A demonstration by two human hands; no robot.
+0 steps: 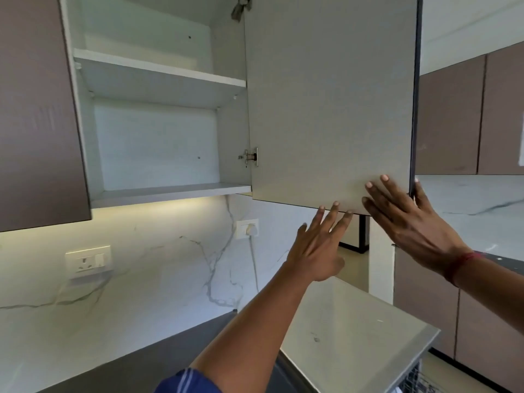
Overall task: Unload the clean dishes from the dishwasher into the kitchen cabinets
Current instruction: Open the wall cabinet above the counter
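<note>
Cabinet door [326, 95] stands swung open. The right hand [411, 222] holds its lower free corner, fingers flat on the inner face and thumb hooked round the dark edge. A red thread [462, 265] circles that wrist. The left hand [317, 248] is spread wide with straight fingers and holds nothing. Its fingertips reach the door's bottom edge; whether they touch it I cannot tell. A blue sleeve [187, 382] covers that upper arm.

Left of the door, the cabinet [158, 143] hangs on the wall with a shelf [158, 69] across its white inside and a lit strip beneath. Below is a marbled wall with a wide socket [88, 260] and a smaller socket [247, 228], then the dark surface [127, 364]. At the lower right corner a wire rack [422, 384] shows, its load too small to make out.
</note>
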